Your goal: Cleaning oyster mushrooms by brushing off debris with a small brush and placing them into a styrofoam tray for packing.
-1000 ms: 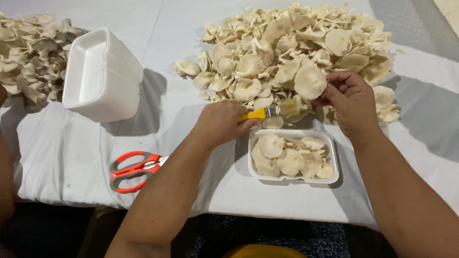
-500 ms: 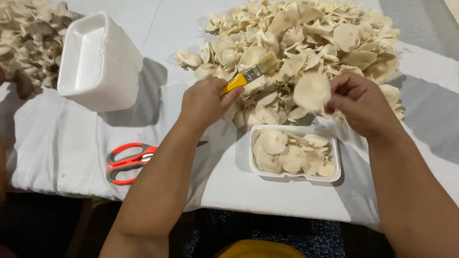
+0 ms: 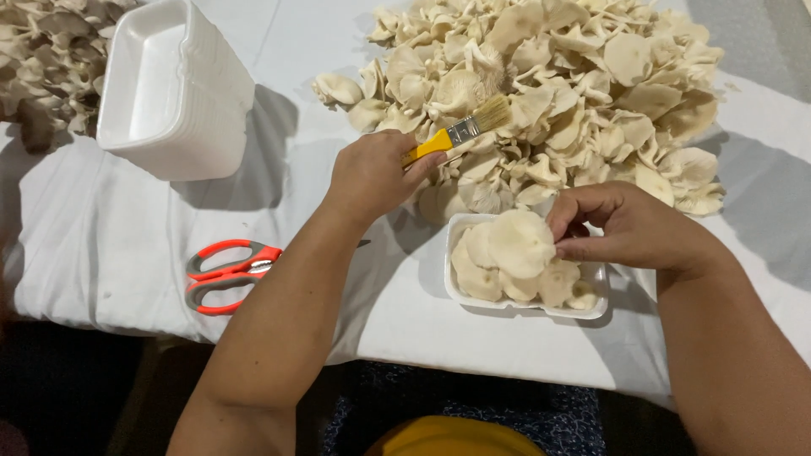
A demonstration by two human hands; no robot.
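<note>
My left hand grips a yellow-handled paintbrush, bristles pointing up-right over the big heap of pale oyster mushrooms. My right hand pinches a large flat mushroom cap by its edge, low over a small white foam tray that holds several mushrooms. The tray sits on the white cloth just below the heap.
A stack of white foam trays stands at the upper left. Red-orange scissors lie on the cloth near the table's front edge. A second, darker mushroom pile fills the far left corner.
My right hand has brought the large mushroom cap down from the heap to the small tray. The brush hand has shifted slightly and tilted away from the cap.
</note>
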